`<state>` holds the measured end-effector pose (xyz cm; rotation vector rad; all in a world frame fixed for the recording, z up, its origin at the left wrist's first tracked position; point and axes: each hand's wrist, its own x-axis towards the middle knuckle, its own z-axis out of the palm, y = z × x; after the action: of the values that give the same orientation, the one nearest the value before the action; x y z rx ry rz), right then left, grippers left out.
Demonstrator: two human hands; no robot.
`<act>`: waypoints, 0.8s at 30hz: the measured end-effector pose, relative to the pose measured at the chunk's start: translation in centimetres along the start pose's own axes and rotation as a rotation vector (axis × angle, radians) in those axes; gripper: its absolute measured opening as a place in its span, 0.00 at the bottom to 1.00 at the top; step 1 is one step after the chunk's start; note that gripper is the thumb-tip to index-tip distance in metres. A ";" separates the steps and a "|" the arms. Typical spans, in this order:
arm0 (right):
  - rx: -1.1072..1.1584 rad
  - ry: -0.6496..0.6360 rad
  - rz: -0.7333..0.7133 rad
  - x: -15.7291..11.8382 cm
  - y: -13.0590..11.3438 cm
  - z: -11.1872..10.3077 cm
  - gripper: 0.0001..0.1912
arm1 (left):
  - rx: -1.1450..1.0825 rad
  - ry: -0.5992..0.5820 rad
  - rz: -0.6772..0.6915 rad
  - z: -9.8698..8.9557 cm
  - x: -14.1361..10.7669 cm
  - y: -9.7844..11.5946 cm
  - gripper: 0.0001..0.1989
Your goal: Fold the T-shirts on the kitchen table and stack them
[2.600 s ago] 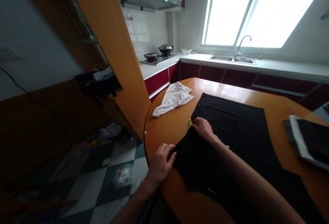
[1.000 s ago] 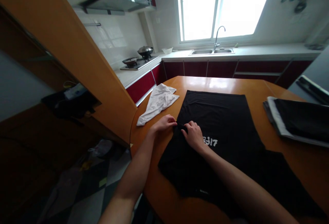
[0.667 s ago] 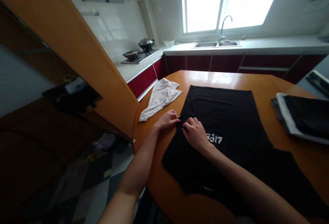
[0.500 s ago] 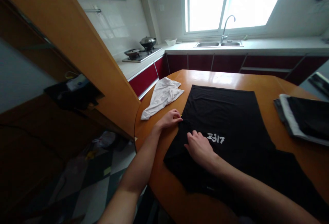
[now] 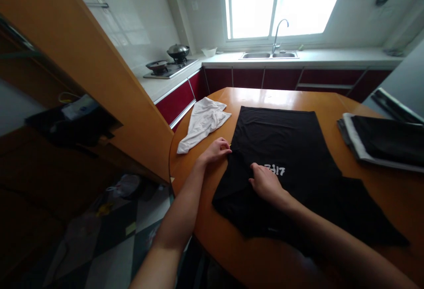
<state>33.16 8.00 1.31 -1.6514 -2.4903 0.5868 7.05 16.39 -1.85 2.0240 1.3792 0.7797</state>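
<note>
A black T-shirt lies spread flat on the wooden table, its collar end toward me and white lettering across its middle. My left hand rests at the shirt's left edge, thumb and fingers pinched on the cloth below the armpit. Over the chest, beside the lettering, my right hand is closed, with thumb and fingertips gathering the fabric. It covers part of the print.
A crumpled white cloth lies at the table's left side. Folded dark and white garments are stacked at the right. The round wooden table curves close to my left arm. Behind stand a counter with a sink and a stove with pans.
My right hand has shifted rightward over the shirt, closer to the lettering, and its fingers have drawn together. The left hand keeps its pinch on the edge. The view has turned slightly right.
</note>
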 end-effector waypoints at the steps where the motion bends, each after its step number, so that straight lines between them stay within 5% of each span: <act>1: 0.041 0.027 -0.006 0.1 0.0 0.0 0.15 | -0.006 -0.002 -0.003 -0.1 0.0 0.1 0.13; 7: 0.395 0.211 -0.090 0.1 -1.0 -1.5 0.22 | 0.000 0.004 0.029 0.0 0.1 0.7 0.10; 11: 0.428 0.301 -0.123 -0.3 -1.1 -1.9 0.26 | 0.125 0.010 0.038 0.9 0.3 1.3 0.06; 19: 0.406 0.261 -0.082 -0.5 0.9 0.1 0.26 | 0.270 0.137 0.009 1.2 0.1 4.0 0.10; 24: 0.362 0.212 -0.072 -0.6 1.5 1.1 0.23 | 0.236 0.008 0.064 0.8 -1.4 7.2 0.11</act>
<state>34.37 7.65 -0.21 -1.4033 -2.1326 0.7566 11.64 12.75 2.64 2.2567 1.4761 0.6790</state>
